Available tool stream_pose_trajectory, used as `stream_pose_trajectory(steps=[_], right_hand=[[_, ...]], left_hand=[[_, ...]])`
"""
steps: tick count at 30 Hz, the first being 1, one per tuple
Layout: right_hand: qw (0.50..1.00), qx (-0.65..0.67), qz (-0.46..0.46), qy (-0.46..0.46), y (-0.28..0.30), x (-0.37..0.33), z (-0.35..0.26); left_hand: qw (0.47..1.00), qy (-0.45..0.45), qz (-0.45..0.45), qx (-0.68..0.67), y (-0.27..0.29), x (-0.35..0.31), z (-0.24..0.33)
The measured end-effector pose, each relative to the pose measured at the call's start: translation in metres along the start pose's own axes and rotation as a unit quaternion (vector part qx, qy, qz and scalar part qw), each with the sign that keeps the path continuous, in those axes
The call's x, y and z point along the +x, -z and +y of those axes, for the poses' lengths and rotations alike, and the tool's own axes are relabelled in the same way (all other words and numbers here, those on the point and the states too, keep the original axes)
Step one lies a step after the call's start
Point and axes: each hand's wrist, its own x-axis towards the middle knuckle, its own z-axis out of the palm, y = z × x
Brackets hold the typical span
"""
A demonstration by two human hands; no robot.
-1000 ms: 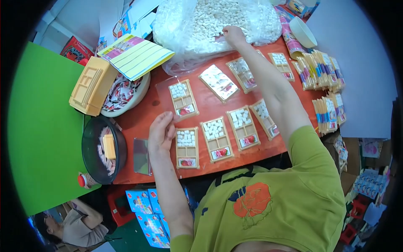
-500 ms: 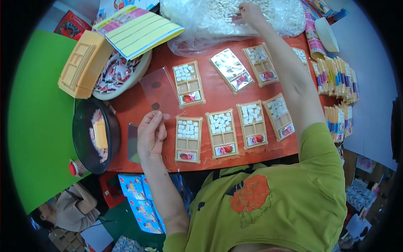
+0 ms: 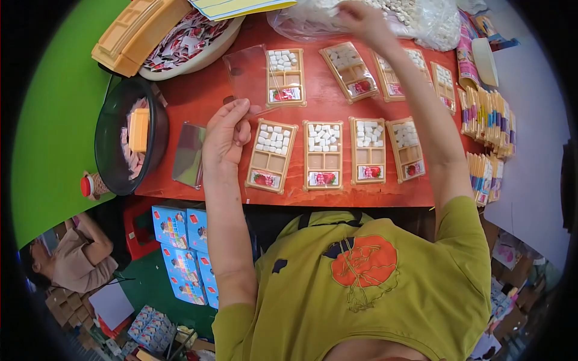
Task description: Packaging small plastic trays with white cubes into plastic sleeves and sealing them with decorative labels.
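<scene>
My left hand (image 3: 226, 133) pinches the near edge of a clear plastic cover (image 3: 245, 69) between thumb and fingers. The cover rises beyond the hand and overlaps the left side of a tan tray (image 3: 301, 96). That tray holds white marshmallow-like pieces (image 3: 283, 59) and a strawberry-printed sachet (image 3: 285, 94), with two bare compartments between. My right hand (image 3: 363, 23) is over the near side of a clear plastic bag (image 3: 442, 30) of small white pieces. Its fingers are curled together; what they hold is hidden. Several similar trays (image 3: 323, 165) stand in two rows.
A cream bowl (image 3: 214, 57) of sachets stands back left, beside stacked tan trays (image 3: 135, 33). Nearer is a black basin (image 3: 158, 162). A clear-covered piece (image 3: 191, 153) lies left of my forearm. Packed trays (image 3: 484, 117) line the right. Blue boxes (image 3: 180, 265) stand below the table; a person (image 3: 81, 253) sits left.
The view has shifted, so the table sits higher in the picture. My right hand has drawn back from the heap of white pieces toward the bag's near side. My left hand keeps the clear cover.
</scene>
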Motion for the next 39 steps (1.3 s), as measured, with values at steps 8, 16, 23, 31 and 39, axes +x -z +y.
stream_pose_trajectory(steps=[8, 16, 23, 31, 39], right_hand=[[0.974, -0.005, -0.198, 0.11, -0.058, -0.045, -0.07], [0.985, 0.061, -0.16, 0.001, -0.046, -0.031, -0.074], [0.988, 0.051, -0.141, 0.018, -0.056, -0.036, -0.076], [0.976, -0.008, -0.193, 0.102, -0.063, -0.035, -0.078], [0.991, 0.047, -0.084, -0.088, -0.02, -0.007, -0.054]], left_hand=[[1.0, -0.017, -0.004, -0.011, -0.003, -0.003, 0.001], [1.0, -0.022, -0.007, -0.014, -0.004, -0.006, -0.001], [1.0, -0.025, -0.008, -0.002, -0.002, -0.007, -0.001], [1.0, -0.021, -0.01, -0.002, -0.003, -0.009, 0.0], [0.999, 0.0, -0.017, 0.035, -0.012, 0.0, 0.005]])
